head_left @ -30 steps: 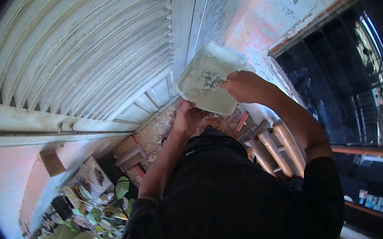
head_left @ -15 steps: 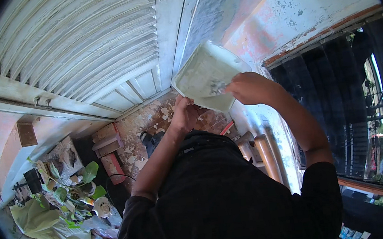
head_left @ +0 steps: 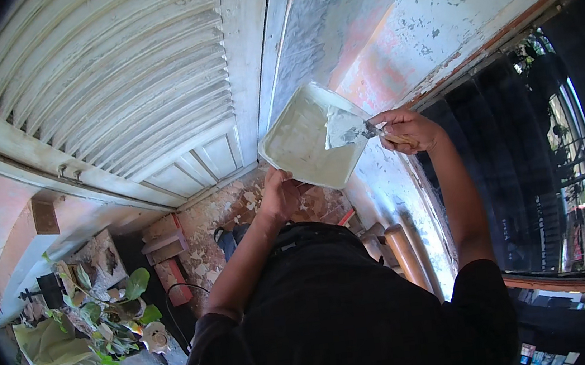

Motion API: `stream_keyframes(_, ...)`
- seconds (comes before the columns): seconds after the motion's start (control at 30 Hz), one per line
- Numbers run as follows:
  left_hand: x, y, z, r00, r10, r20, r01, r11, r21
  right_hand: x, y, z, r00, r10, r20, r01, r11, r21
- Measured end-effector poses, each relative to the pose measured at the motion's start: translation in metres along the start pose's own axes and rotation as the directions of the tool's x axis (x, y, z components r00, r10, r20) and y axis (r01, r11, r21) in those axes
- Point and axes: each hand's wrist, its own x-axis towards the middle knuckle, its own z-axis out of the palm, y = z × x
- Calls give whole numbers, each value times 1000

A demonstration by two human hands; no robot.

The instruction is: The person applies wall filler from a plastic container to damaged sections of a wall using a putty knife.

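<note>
My left hand (head_left: 280, 195) grips the near left edge of a shallow, pale tray (head_left: 296, 142), holding it up in front of me. Whitish paste is smeared over the tray's inside. Wrapped round a wooden handle, my right hand (head_left: 409, 131) holds a putty knife (head_left: 346, 127) at the tray's right side. Its broad blade points left over the tray and is coated with white paste. I cannot tell whether the blade touches the tray's bottom.
A white louvred door (head_left: 121, 72) stands at the left. Ahead is a patchy wall (head_left: 405, 32) with peeling paint; dark sheeting (head_left: 513, 157) covers an opening at the right. Paint flakes litter the tiled floor (head_left: 236, 196). Plants (head_left: 97, 305) and clutter stand lower left.
My right hand has moved right and turned, bringing the paste-covered blade into clear view. The tray has shifted slightly down and left, still in my left hand.
</note>
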Motion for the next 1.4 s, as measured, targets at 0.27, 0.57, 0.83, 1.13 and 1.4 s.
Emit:
stream_keyframes(0.27,4,15,-29,998,-33,45,38,993,-113,30,21,16,861,-482,-164,500,738,454)
stream_keyframes(0.57,-9,81,-46,980,-193,45,190,980,58,83,-153,26,165,-624,-763,954,297,-36)
stream_keyframes(0.83,-10,143,-88,940,-333,77,321,937,136,155,-259,-15,-516,-535,-669,497,450,-742)
stream_keyframes(1.13,-6,205,-127,884,-465,46,444,867,225,209,-269,18,-521,-678,-519,137,533,-835)
stream_keyframes(1.4,0,205,-139,844,-525,106,493,839,229,155,-294,-22,-454,-455,-766,433,639,-636)
